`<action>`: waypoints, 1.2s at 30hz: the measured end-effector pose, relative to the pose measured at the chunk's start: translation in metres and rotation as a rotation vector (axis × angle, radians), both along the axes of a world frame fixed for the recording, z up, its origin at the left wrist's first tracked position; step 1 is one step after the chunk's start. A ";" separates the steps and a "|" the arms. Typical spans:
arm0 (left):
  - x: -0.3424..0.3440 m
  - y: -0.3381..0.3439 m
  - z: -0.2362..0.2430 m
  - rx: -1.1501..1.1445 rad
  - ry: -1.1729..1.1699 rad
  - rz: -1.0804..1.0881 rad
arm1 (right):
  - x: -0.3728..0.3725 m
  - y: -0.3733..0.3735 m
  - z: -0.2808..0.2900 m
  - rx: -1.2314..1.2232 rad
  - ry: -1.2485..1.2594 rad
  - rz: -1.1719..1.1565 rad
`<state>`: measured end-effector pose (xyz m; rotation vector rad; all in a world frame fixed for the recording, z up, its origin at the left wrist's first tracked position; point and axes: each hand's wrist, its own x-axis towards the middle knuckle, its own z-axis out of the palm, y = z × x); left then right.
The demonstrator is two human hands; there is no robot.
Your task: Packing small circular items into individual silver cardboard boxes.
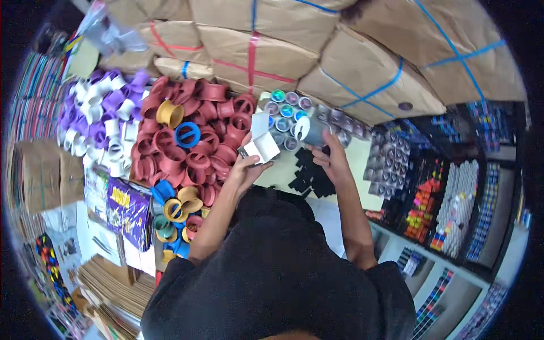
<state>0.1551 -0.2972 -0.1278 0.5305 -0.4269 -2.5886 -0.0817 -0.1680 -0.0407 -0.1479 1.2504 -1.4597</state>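
My left hand (245, 171) grips a small white cardboard box (262, 149) with its flap standing up and its inside showing. Just to the right, my right hand (336, 161) holds a grey cylinder (317, 134) with a white end (302, 128), tipped on its side toward the box. The two things are close but apart. Behind them stand several small round containers (288, 110) with green, blue and pinkish tops. Below, between my hands, flat black pieces (313, 174) lie in a loose heap on the pale yellow tabletop (354, 180).
Red plastic rings (170, 156) are piled at left, beside purple and white ones (99, 113). Brown paper bundles (255, 54) tied with tape form a wall behind. Rows of clear-grey containers (388, 164) stand right, near shelves of small bottles (456, 198).
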 end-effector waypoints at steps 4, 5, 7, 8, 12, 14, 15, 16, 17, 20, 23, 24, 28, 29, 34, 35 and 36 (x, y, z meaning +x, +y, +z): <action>-0.033 0.006 0.007 0.035 0.125 -0.243 | 0.033 0.026 0.066 -0.009 0.974 0.034; -0.041 0.012 0.023 0.024 0.107 -0.235 | 0.039 0.031 0.075 0.015 1.051 0.038; -0.051 0.024 0.025 -0.058 0.112 -0.248 | 0.047 0.035 0.093 0.120 1.156 0.090; -0.056 0.025 0.025 -0.022 0.212 -0.275 | 0.044 0.039 0.091 0.089 1.264 0.111; -0.064 0.043 0.049 -0.125 0.104 -0.316 | 0.031 0.066 0.095 0.118 1.353 0.342; -0.071 0.052 0.054 -0.183 0.104 -0.367 | 0.021 0.079 0.096 0.157 1.343 0.420; -0.073 0.060 0.060 -0.187 0.100 -0.365 | 0.014 0.086 0.094 0.086 1.340 0.435; -0.074 0.068 0.067 -0.107 0.067 -0.374 | 0.008 0.092 0.093 0.015 1.336 0.448; -0.075 0.075 0.072 -0.031 0.033 -0.379 | 0.004 0.096 0.094 0.006 1.334 0.446; -0.085 0.103 0.056 0.036 0.042 -0.344 | -0.008 0.112 0.096 -0.093 1.306 0.460; -0.098 0.133 0.056 0.070 0.050 -0.254 | -0.019 0.132 0.088 -0.076 1.223 0.332; -0.105 0.142 0.056 0.009 0.132 -0.253 | -0.023 0.139 0.089 -0.082 1.224 0.326; -0.138 0.169 0.081 0.010 0.061 -0.225 | -0.034 0.163 0.084 -0.060 1.177 0.141; -0.146 0.175 0.091 -0.058 -0.013 -0.228 | -0.037 0.169 0.080 -0.067 1.164 0.108; -0.169 0.196 0.080 -0.041 0.064 -0.311 | -0.054 0.196 0.071 -0.094 1.072 -0.019; -0.174 0.199 0.080 -0.045 0.062 -0.313 | -0.059 0.203 0.061 -0.148 1.030 -0.119; -0.177 0.204 0.078 0.061 0.188 -0.299 | -0.065 0.211 0.068 -0.105 0.802 -0.102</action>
